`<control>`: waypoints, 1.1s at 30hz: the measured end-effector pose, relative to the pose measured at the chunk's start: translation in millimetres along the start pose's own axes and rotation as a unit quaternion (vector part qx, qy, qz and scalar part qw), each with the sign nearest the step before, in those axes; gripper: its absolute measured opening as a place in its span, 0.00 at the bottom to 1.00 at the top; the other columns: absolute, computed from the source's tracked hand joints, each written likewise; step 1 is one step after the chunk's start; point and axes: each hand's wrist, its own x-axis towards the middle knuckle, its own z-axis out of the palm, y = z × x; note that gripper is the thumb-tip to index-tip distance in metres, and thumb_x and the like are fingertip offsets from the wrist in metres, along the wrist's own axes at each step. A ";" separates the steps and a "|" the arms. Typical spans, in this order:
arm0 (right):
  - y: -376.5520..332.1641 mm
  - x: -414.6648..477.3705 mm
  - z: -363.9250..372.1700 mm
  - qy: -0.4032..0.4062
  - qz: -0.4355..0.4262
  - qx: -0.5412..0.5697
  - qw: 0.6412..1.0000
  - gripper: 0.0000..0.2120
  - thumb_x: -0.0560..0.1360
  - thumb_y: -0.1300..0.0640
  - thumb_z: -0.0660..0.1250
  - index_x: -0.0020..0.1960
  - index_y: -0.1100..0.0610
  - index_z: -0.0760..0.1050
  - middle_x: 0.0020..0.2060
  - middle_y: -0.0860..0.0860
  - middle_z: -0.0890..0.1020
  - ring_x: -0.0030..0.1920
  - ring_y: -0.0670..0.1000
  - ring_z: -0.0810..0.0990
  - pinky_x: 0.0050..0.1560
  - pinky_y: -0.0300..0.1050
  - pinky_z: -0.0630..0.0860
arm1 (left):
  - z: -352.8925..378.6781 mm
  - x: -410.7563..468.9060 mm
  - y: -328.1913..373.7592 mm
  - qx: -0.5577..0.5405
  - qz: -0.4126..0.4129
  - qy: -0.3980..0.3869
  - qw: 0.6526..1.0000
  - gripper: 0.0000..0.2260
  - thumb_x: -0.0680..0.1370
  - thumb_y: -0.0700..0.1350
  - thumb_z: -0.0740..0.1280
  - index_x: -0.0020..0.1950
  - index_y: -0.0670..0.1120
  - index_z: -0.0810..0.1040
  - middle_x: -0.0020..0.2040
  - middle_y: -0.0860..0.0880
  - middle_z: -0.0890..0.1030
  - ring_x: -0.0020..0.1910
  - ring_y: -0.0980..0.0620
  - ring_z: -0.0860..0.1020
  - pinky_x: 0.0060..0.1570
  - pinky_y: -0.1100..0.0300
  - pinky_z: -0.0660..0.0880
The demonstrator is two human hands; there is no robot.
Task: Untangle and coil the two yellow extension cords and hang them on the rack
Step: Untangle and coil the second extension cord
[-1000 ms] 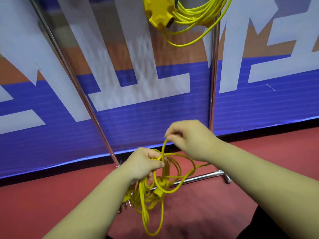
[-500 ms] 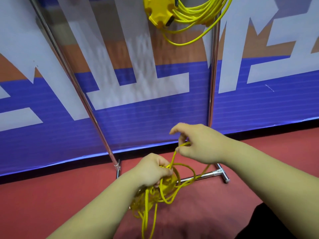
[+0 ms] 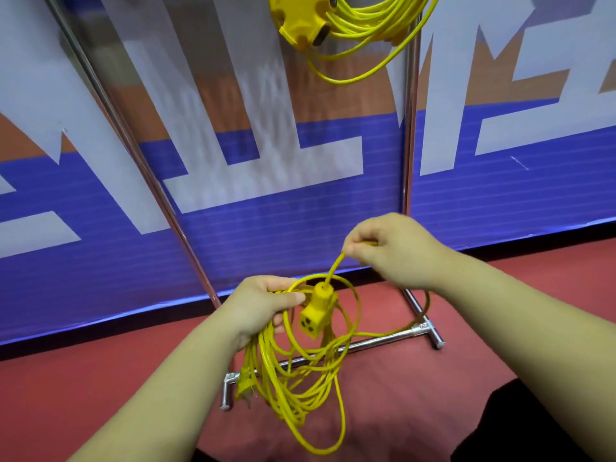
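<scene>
The loose cord point(image 3: 271, 368) hangs in loops below the left hand point(image 3: 263, 305), which grips the top of the bunch. Its socket point(image 3: 315, 313) dangles just right of that hand. A short bit of cord runs from it up to the right hand point(image 3: 390, 248), which pinches it. The hands are near but apart. Behind stands the rack point(image 3: 407, 128), with the other cord point(image 3: 366, 25) hung high on it, so I think this bunch must go up and away.
</scene>
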 end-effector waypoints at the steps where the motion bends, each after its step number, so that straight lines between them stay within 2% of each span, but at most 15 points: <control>1: 0.3 0.0 -5.8 0.024 0.014 0.045 0.999 0.05 0.77 0.54 0.70 0.43 0.51 0.83 0.30 0.45 0.81 0.32 0.41 0.77 0.34 0.34 0.71 | -2.1 0.4 -0.7 -0.009 -0.004 0.006 1.000 0.10 0.77 0.40 0.73 0.57 0.46 0.86 0.26 0.47 0.72 0.24 0.53 0.67 0.27 0.61 0.71; 3: 2.5 -1.5 -16.9 0.015 0.039 0.119 0.992 0.05 0.77 0.55 0.70 0.43 0.52 0.83 0.30 0.46 0.81 0.30 0.42 0.76 0.34 0.34 0.72 | -4.7 0.5 -3.1 -0.026 -0.008 0.023 0.999 0.10 0.77 0.39 0.73 0.58 0.46 0.85 0.26 0.47 0.71 0.23 0.53 0.67 0.26 0.61 0.72; 5: 7.0 -5.3 -22.6 -0.076 0.047 0.117 0.989 0.05 0.77 0.56 0.70 0.43 0.52 0.83 0.32 0.48 0.81 0.32 0.44 0.77 0.36 0.38 0.74 | -6.0 0.5 -5.0 -0.015 -0.007 0.049 0.999 0.11 0.77 0.40 0.73 0.59 0.45 0.84 0.26 0.47 0.72 0.23 0.53 0.69 0.26 0.61 0.73; 7: 14.5 -8.9 -20.0 -0.170 0.050 0.060 0.982 0.05 0.76 0.57 0.70 0.43 0.52 0.84 0.35 0.50 0.83 0.34 0.45 0.77 0.40 0.40 0.75 | -7.6 1.1 -6.6 0.013 0.001 0.079 0.997 0.12 0.77 0.41 0.74 0.60 0.46 0.83 0.26 0.48 0.74 0.24 0.53 0.70 0.27 0.60 0.74; 9: 21.0 -10.9 -11.8 -0.228 0.049 -0.033 0.972 0.05 0.76 0.58 0.70 0.43 0.51 0.83 0.35 0.48 0.84 0.33 0.40 0.78 0.39 0.33 0.74 | -10.4 0.5 -6.2 0.036 0.017 0.107 0.993 0.13 0.77 0.42 0.74 0.62 0.48 0.81 0.27 0.48 0.77 0.24 0.53 0.71 0.27 0.59 0.76; 11: 24.9 -12.1 0.0 -0.283 0.060 -0.110 0.951 0.06 0.75 0.59 0.69 0.43 0.50 0.83 0.35 0.44 0.84 0.32 0.36 0.77 0.36 0.29 0.71 | -15.8 -0.6 -3.3 0.043 0.037 0.134 0.989 0.15 0.78 0.40 0.72 0.65 0.48 0.79 0.34 0.42 0.82 0.23 0.54 0.70 0.26 0.60 0.75; 13: 29.3 -13.4 14.2 -0.336 0.079 -0.142 0.928 0.08 0.73 0.60 0.68 0.44 0.51 0.84 0.37 0.44 0.85 0.32 0.35 0.78 0.38 0.33 0.75 | -22.8 -2.3 1.7 0.038 0.055 0.161 0.985 0.14 0.79 0.38 0.70 0.64 0.47 0.79 0.39 0.40 0.83 0.22 0.54 0.70 0.25 0.60 0.74; 15: 31.9 -13.2 25.8 -0.360 0.090 -0.151 0.916 0.10 0.71 0.62 0.67 0.45 0.52 0.85 0.37 0.43 0.86 0.35 0.37 0.79 0.44 0.41 0.80 | -30.5 -4.4 6.0 0.027 0.074 0.182 0.980 0.11 0.80 0.37 0.69 0.62 0.44 0.81 0.37 0.43 0.82 0.23 0.54 0.70 0.26 0.59 0.75; 16: 32.0 -12.7 29.9 -0.366 0.093 -0.156 0.913 0.10 0.71 0.62 0.67 0.45 0.52 0.85 0.36 0.42 0.85 0.35 0.38 0.79 0.45 0.40 0.79 | -34.4 -5.7 8.0 0.022 0.085 0.189 0.978 0.10 0.80 0.37 0.69 0.61 0.43 0.81 0.35 0.45 0.80 0.23 0.54 0.70 0.26 0.59 0.74; 18: 30.5 -13.5 36.4 -0.390 0.092 -0.186 0.897 0.10 0.72 0.62 0.67 0.46 0.52 0.85 0.34 0.41 0.83 0.37 0.39 0.79 0.42 0.37 0.77 | -39.9 -9.1 11.7 0.008 0.105 0.194 0.975 0.09 0.80 0.38 0.68 0.59 0.43 0.82 0.35 0.46 0.79 0.23 0.53 0.69 0.27 0.58 0.74; 20: 27.5 -16.0 42.7 -0.441 0.089 -0.234 0.862 0.10 0.72 0.63 0.68 0.48 0.53 0.86 0.33 0.40 0.81 0.40 0.43 0.79 0.41 0.37 0.76 | -41.3 -13.1 16.0 -0.004 0.122 0.188 0.975 0.08 0.81 0.38 0.67 0.58 0.45 0.82 0.35 0.45 0.77 0.24 0.52 0.69 0.27 0.59 0.73; 23: 24.3 -19.4 52.9 -0.505 0.088 -0.290 0.808 0.14 0.73 0.66 0.67 0.53 0.55 0.85 0.36 0.44 0.82 0.43 0.46 0.77 0.30 0.31 0.69 | -40.3 -19.1 23.0 -0.007 0.146 0.177 0.973 0.08 0.81 0.38 0.66 0.57 0.46 0.83 0.34 0.47 0.76 0.24 0.52 0.68 0.27 0.59 0.73; 26: 22.8 -16.4 54.4 -0.459 0.075 -0.290 0.836 0.11 0.73 0.64 0.69 0.53 0.55 0.85 0.46 0.48 0.85 0.43 0.47 0.76 0.28 0.31 0.67 | -40.4 -22.0 25.0 0.004 0.149 0.160 0.976 0.09 0.81 0.38 0.66 0.56 0.46 0.84 0.34 0.47 0.76 0.24 0.51 0.68 0.27 0.58 0.74; 30: 20.5 -9.1 44.7 -0.340 0.082 -0.213 0.912 0.02 0.71 0.57 0.72 0.42 0.54 0.83 0.33 0.45 0.81 0.35 0.45 0.76 0.38 0.39 0.74 | -38.0 -20.0 15.5 0.031 0.114 0.153 0.981 0.07 0.80 0.38 0.68 0.53 0.46 0.85 0.34 0.46 0.76 0.25 0.51 0.69 0.28 0.57 0.74; 33: 21.5 -2.8 31.9 -0.257 0.070 -0.202 0.943 0.13 0.70 0.47 0.76 0.34 0.52 0.76 0.29 0.46 0.79 0.32 0.44 0.75 0.35 0.42 0.71 | -34.8 -16.9 6.6 0.039 0.080 0.153 0.984 0.06 0.80 0.37 0.68 0.51 0.45 0.85 0.32 0.46 0.76 0.24 0.51 0.69 0.26 0.59 0.72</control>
